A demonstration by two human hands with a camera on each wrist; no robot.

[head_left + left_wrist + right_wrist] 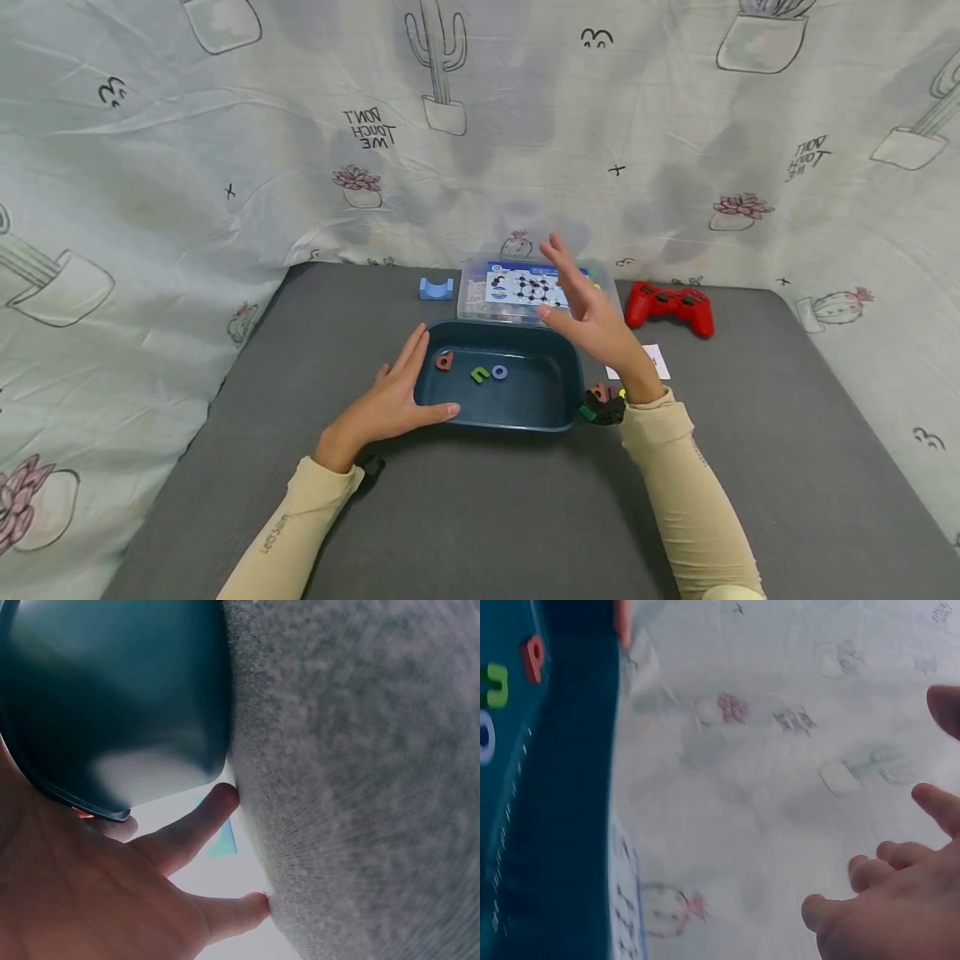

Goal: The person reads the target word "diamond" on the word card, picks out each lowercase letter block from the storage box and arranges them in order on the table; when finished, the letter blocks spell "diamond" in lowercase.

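A dark teal plastic tray [532, 400] stands on the grey table. Inside lie a red letter [444, 361], a green letter n [479, 375] and a purple letter o [499, 372]. My left hand [393, 404] lies along the tray's left end, fingers straight beside the rim and thumb at the front corner. In the left wrist view its fingers spread close to the tray's wall [112, 690] and the table. My right hand [592, 325] is raised over the far right corner, fingers extended, holding nothing. The right wrist view shows the letters beyond the tray's near wall [577, 787].
Behind the tray sits a clear plastic case [472, 296] with a blue-and-white label. A blue cradle-shaped piece [437, 289] is left of it, a red game controller [670, 308] to the right. A white card [656, 358] and more letters [597, 392] lie by the right wrist.
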